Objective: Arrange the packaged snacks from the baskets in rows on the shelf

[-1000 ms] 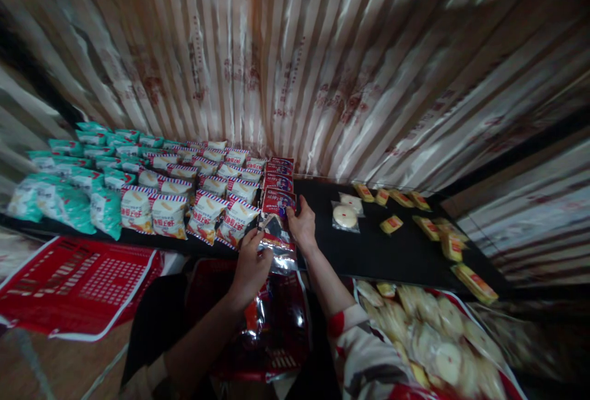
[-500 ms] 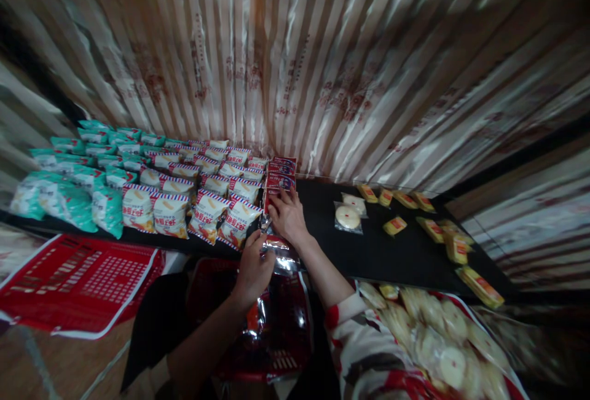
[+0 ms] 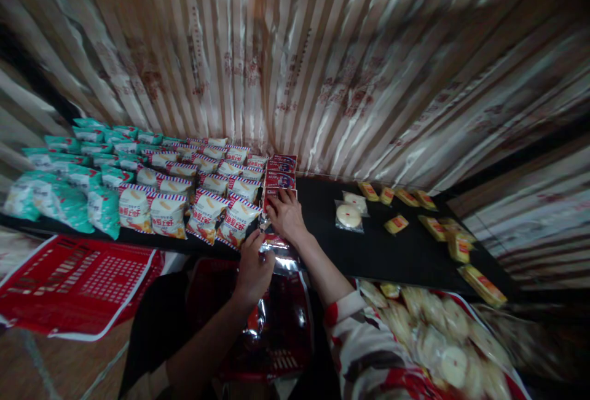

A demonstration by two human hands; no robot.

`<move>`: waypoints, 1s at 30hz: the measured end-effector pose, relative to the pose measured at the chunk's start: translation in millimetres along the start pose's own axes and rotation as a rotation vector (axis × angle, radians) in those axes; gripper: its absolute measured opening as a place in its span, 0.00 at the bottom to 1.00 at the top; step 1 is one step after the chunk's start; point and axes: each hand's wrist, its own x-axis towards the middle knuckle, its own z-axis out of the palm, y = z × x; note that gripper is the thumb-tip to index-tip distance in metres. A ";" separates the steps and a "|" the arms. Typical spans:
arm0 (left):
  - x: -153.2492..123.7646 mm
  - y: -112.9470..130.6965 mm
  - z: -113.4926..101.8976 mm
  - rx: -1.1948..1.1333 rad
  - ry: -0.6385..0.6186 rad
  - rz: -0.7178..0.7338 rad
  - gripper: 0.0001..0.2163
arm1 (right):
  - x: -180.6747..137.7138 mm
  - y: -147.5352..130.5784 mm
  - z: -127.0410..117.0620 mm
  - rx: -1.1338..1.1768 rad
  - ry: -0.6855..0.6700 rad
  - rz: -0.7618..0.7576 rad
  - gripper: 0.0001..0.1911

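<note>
My right hand lies flat, fingers spread, on a column of dark red snack packets on the black shelf. My left hand is closed on the near end of a shiny silver-and-red packet at the shelf's front edge. Left of the red column stand rows of white, red and blue striped snack bags, and further left rows of teal bags.
A clear packet with a round white cake and several small yellow packets lie on the shelf's right part. A red basket of pale round cakes sits at lower right, another red basket below my hands, a red crate lid at left.
My right hand has slid from the right edge of the red packets leftward and further back onto the column. My left hand has kept its hold with little movement.
</note>
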 end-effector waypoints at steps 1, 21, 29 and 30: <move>-0.3 -0.9 -0.1 -0.002 0.005 0.001 0.16 | -0.1 -0.3 0.1 0.001 -0.002 -0.001 0.18; -56.1 -80.1 -59.1 0.064 0.154 -0.193 0.12 | -121.2 -47.8 -50.5 0.622 0.113 -0.227 0.14; -66.6 -158.1 -74.2 0.814 -0.486 -0.280 0.12 | -218.0 -54.0 80.8 0.443 -0.823 0.160 0.18; -69.6 -162.2 -74.8 0.881 -0.579 -0.271 0.11 | -222.2 -50.6 93.5 0.400 -0.880 0.189 0.19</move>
